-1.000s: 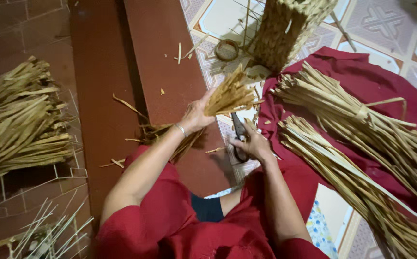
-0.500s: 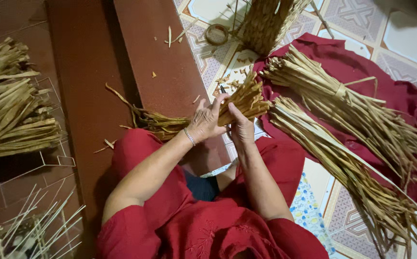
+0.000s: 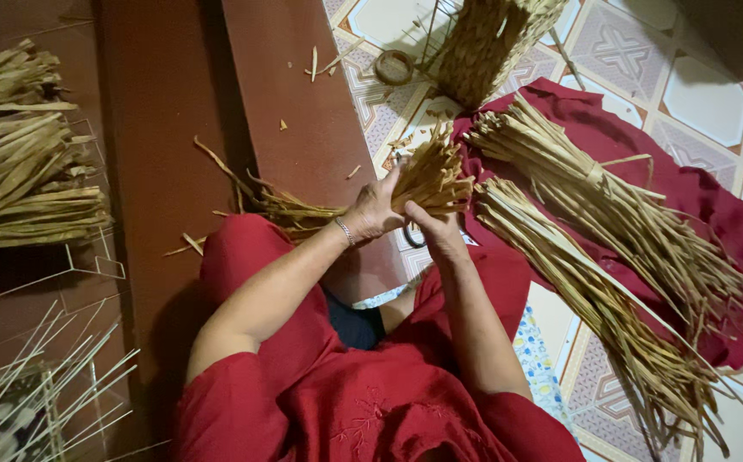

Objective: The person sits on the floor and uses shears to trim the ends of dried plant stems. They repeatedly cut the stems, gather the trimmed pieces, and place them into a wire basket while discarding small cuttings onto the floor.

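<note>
fingers of the left hand (image 3: 375, 208) wrapped around a small bundle of dried straw strips (image 3: 423, 175), closed over its middle; fingers of the right hand (image 3: 434, 229) curled up against the same bundle from below, pinching near the same spot, though exact fingertip contact hidden by the knuckles. bundle held above the lap, over the seam between the brown wooden plank (image 3: 286, 103) and the patterned tile floor (image 3: 713, 94), cut ends fanning toward the woven basket (image 3: 487, 43), thin tails trailing back across the plank.

likely trouble: loose grip letting strips slide out and scatter among the scraps already on the plank; uneven ends if some strips slip lengthwise; brittle tails snapping if bent hard against the plank edge. scissors (image 3: 411, 233) lying just under the right hand, partly hidden, so a downward press risks a poke or a snag. two long bundles (image 3: 611, 222) on the red cloth (image 3: 713, 214) just beside the right forearm, easy to disturb with an outward sweep of the elbow.

open room: bare plank to the left and ahead, tile between basket and cloth narrow. another stack of straw (image 3: 25, 171) well apart at far left, wire rack (image 3: 38, 393) low left, both clear of the hands.
</note>
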